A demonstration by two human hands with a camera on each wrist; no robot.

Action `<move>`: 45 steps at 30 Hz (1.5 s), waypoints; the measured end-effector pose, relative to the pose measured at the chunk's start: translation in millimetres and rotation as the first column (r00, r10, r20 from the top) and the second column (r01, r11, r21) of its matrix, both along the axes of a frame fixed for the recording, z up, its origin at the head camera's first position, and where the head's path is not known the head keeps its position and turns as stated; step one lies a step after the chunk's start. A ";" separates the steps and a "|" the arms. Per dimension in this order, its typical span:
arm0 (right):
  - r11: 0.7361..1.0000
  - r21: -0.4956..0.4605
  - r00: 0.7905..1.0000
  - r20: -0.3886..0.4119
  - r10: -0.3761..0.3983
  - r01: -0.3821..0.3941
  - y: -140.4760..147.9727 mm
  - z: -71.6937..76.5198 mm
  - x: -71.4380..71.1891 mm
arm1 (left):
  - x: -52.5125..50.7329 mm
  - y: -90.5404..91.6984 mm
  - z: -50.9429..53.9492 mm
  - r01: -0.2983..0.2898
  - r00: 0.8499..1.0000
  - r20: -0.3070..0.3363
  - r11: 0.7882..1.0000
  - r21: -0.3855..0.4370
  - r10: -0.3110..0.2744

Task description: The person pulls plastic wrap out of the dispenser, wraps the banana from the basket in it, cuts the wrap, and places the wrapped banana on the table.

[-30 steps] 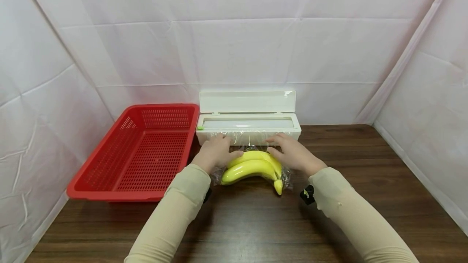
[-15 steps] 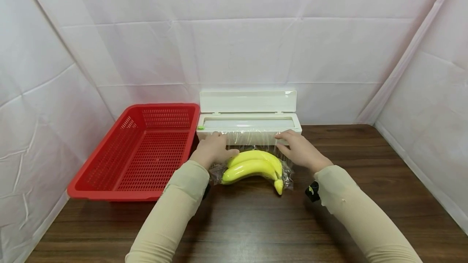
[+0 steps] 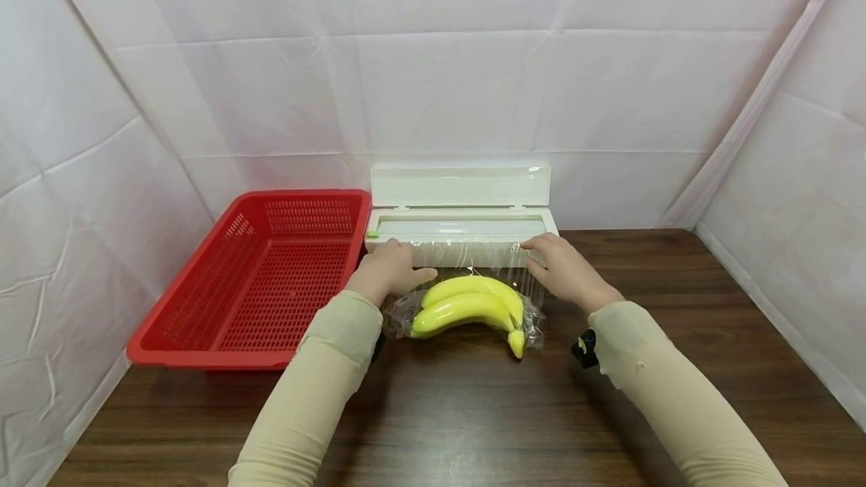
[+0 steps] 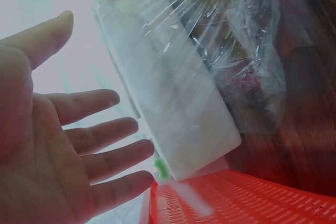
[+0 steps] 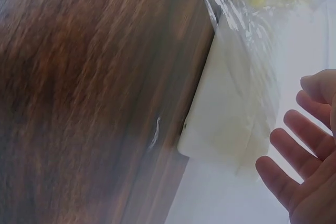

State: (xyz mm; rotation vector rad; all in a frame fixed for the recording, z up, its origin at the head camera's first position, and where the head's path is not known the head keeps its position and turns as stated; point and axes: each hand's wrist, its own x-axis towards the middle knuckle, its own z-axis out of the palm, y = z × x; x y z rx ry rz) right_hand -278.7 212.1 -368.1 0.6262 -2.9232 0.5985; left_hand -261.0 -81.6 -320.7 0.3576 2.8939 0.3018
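Note:
A bunch of yellow bananas (image 3: 467, 310) lies on the table, wrapped in clear plastic film (image 3: 406, 314). The film stretches from the bunch back to a white cling film box (image 3: 460, 188) with its lid raised. At the bunch's left, near the box's front left corner, is my left hand (image 3: 389, 273); the left wrist view shows its fingers (image 4: 105, 156) spread and holding nothing. My right hand (image 3: 568, 273) is by the box's front right corner, beside the film, its fingers (image 5: 299, 150) slightly bent and nothing gripped. Whether any fingertips touch the film, I cannot tell.
A red plastic basket (image 3: 358, 246) stands left of the box, close to it. A green cutter slide (image 3: 373, 234) sits at the box's left end. White cloth walls (image 3: 433, 96) surround the brown wooden table (image 3: 446, 412) at the back and sides.
Both hands have moved apart, the left one to the left and the right one to the right, away from the bananas. The bananas and the box stay in place.

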 end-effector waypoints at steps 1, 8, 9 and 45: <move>1.000 -0.001 1.000 -0.001 -0.002 0.002 0.6 0.1 -0.7 | -0.1 -0.2 1.2 0.002 1.000 0.002 1.000 -0.003 -0.002; 1.000 0.003 1.000 -0.001 -0.018 0.018 4.9 -0.6 -2.7 | -2.3 -1.7 8.1 -0.016 1.000 0.020 1.000 -0.017 0.017; 1.000 0.002 1.000 -0.002 -0.023 0.023 5.5 -0.4 -2.7 | -2.6 -2.0 8.9 -0.016 1.000 0.015 1.000 -0.017 0.017; 0.991 0.024 0.991 0.014 -0.133 0.133 17.7 0.8 -18.3 | -24.5 -28.1 10.2 -0.094 0.970 -0.235 0.990 -0.105 0.067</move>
